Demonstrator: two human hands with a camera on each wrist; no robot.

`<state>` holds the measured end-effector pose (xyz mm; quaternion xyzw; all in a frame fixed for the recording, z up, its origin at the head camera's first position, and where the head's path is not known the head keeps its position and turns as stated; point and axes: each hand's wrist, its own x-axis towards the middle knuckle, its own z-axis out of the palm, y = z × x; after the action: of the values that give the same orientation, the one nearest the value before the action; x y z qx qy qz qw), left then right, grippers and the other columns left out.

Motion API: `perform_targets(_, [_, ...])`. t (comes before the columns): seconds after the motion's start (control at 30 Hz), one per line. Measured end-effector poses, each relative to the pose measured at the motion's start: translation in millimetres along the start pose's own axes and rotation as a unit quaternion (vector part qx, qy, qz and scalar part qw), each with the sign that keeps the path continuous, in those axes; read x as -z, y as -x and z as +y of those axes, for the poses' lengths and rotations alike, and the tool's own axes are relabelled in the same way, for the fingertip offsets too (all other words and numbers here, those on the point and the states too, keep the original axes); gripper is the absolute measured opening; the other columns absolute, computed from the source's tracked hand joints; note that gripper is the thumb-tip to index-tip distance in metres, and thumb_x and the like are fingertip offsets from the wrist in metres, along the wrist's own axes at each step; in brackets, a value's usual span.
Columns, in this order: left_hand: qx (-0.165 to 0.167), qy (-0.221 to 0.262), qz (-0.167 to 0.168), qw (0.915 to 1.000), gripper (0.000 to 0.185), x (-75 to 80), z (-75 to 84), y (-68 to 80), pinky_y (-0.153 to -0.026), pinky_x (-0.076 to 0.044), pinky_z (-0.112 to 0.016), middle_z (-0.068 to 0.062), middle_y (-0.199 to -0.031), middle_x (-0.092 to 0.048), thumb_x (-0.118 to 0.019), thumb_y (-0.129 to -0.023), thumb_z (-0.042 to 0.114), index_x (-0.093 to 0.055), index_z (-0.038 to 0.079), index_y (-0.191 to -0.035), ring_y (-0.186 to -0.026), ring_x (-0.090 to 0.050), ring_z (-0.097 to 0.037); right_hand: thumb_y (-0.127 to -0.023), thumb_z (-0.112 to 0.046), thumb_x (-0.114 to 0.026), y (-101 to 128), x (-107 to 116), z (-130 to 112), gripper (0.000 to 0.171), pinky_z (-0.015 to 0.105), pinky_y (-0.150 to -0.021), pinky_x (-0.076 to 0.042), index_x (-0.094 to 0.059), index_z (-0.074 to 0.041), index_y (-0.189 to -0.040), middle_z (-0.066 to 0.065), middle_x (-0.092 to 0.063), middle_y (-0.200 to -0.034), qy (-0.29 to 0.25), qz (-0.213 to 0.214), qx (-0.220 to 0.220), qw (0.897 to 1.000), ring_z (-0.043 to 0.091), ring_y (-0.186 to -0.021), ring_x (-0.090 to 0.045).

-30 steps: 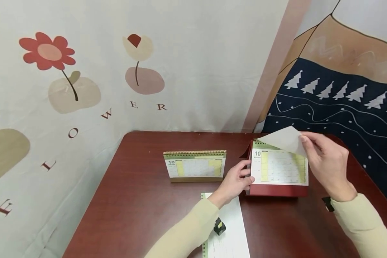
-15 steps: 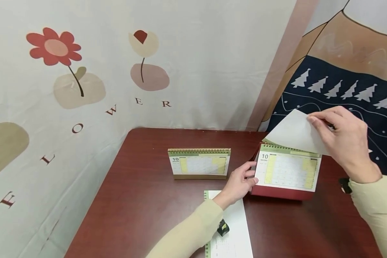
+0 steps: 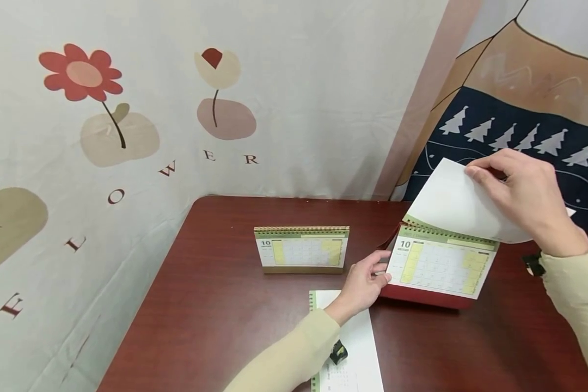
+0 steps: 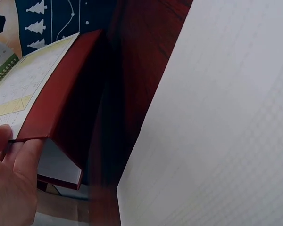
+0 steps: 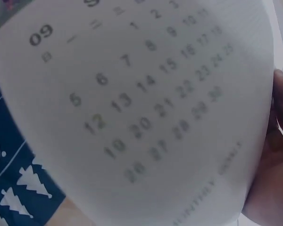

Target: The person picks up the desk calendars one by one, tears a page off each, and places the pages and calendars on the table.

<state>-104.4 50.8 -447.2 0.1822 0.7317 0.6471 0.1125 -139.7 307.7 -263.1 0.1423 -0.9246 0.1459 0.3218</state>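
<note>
Right hand [image 3: 529,204] pinches the free edge of a white calendar leaf [image 3: 455,204], lifted above the spiral binding [image 3: 451,235] of the red-backed desk calendar [image 3: 438,267]. Leaf is curved, not flat; its far end is hidden behind the hand. The right wrist view shows the printed face of that leaf [image 5: 132,103], blurred, headed 09, with the fingers [image 5: 280,117] at its right edge.

Left hand [image 3: 365,283] rests at the calendar's left end, thumb and fingers closed lightly on the lower corner. In the left wrist view the fingertips [image 4: 14,155] hold the red cover's edge [image 4: 61,94]; the stand's dark inside gapes beside them. Calendar sits tilted on the bench [image 3: 215,305], right of centre, its near edge on the wood.

The page now exposed on the calendar is headed 10, green and yellow grid. A second desk calendar [image 3: 301,249], tan-based, stands upright to the left, well apart, also showing 10.

A loose spiral-edged sheet [image 3: 348,348] lies flat on the bench under the left forearm, with a small black and yellow clip-like object [image 3: 338,353] on it; cannot tell what it is.

Judgement on progress: the 09 leaf is raised but not yet laid over the back of the stand, so the turn looks roughly half done. Remaining: carry the leaf over the spiral, let go, set the stand square. Both calendars would then read 10.
</note>
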Motion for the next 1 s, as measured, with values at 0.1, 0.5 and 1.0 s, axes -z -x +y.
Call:
perform_targets(0.1, [-0.008,-0.011,0.002,0.9999,0.044,-1.8,-1.4,1.5,-0.086,-0.053,-0.018,-0.018,-0.122,-0.073,-0.065,-0.097,-0.003,-0.062,0.009,-0.139,-0.109,-0.071,-0.014,-0.095,-0.008,-0.074,0,2,5,0.012,0.024,-0.065,-0.033,-0.078,-0.001,-0.104,0.017,-0.072,-0.092,-0.003,-0.018,-0.018,1.0,0.016,-0.076,-0.049])
perform_targets(0.5, [-0.036,-0.032,0.013,0.9988,0.043,3.5,-2.3,10.1,-0.087,-0.053,-0.02,-0.017,-0.118,-0.074,-0.065,-0.096,-0.003,-0.065,0.009,-0.137,-0.107,-0.071,-0.012,-0.1,-0.022,-0.069,-7,-1,19,0.02,0.024,-0.064,-0.033,-0.079,-0.007,-0.109,0.017,-0.073,-0.1,-0.061,-0.079,-0.071,0.992,0.001,-0.078,-0.044])
perform_targets(1.0, [-0.027,-0.015,0.039,0.9988,0.044,2.0,1.6,11.3,-0.078,-0.054,-0.019,-0.018,-0.115,-0.075,-0.063,-0.094,-0.007,-0.066,0.006,-0.135,-0.097,-0.072,-0.011,-0.104,-0.044,-0.06,-22,-7,23,0.042,0.031,-0.051,-0.043,-0.075,-0.008,-0.12,0.02,-0.068,-0.108,-0.089,-0.164,-0.144,0.972,0.027,-0.082,-0.052])
